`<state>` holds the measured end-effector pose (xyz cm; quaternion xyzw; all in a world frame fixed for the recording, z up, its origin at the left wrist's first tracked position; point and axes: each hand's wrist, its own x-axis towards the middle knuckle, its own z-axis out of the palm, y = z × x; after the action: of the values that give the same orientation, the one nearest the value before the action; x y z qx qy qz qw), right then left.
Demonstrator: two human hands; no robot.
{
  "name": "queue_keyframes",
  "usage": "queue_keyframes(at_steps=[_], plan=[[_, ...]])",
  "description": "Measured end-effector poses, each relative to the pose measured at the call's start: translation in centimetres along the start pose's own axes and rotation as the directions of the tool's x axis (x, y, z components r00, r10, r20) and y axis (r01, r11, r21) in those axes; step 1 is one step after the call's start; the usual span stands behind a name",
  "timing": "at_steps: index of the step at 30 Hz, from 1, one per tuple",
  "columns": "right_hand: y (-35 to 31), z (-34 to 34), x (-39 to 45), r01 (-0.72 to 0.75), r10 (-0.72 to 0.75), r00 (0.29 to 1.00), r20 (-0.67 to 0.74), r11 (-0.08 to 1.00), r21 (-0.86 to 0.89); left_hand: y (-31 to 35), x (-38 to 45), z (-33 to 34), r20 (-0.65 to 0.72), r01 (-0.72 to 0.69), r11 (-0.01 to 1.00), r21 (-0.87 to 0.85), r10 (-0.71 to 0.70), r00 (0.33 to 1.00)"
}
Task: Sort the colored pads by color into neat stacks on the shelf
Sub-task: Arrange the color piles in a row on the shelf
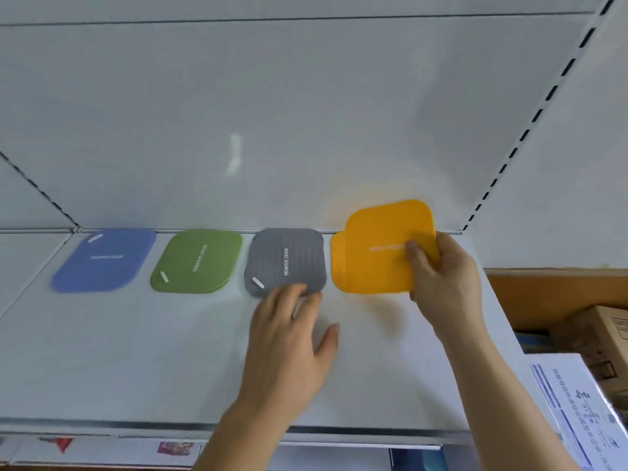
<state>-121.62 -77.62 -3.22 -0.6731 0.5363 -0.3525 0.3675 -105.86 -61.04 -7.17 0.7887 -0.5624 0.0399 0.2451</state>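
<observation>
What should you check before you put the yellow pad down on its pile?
1. Yellow pad held firmly by the right hand: ok.
2. Held pad lined up with the yellow stack beneath: not ok, it sits offset to the right and back.
3. Left hand clear of the yellow stack: ok, its fingers rest at the grey pad.
4. Green pad and blue pad in their own spots: ok.
5. How many pads each stack holds: cannot tell.
</observation>
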Motion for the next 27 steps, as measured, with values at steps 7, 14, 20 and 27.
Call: queue_keyframes(at_steps=[7, 14, 20, 27], plan=[[2.2, 2.5, 1.1, 0.019, 0.003, 0.999, 0.037, 0.812, -0.583, -0.2, -2.1, 1.0, 0.041, -0.014, 0.999, 0.033, 0.013, 0.999], [4.3, 0.4, -3.5, 0.196, -0.254, 0.967, 0.002, 0.743, -0.640, -0.1, -2.0, 1.3, 0.020, -0.015, 0.998, 0.060, 0.014, 1.000], [6.0, 0.7, -11.0, 0.394, -0.373, 0.915, 0.156, 0.734, -0.553, 0.0, -3.4, 0.6, 0.046, -0.002, 0.996, 0.085, -0.002, 0.999], [4.9, 1.7, -13.7, 0.458, -0.407, 0.887, 0.219, 0.708, -0.538, -0.5, -8.6, -1.5, 0.045, -0.017, 0.999, 0.045, 0.015, 0.999]])
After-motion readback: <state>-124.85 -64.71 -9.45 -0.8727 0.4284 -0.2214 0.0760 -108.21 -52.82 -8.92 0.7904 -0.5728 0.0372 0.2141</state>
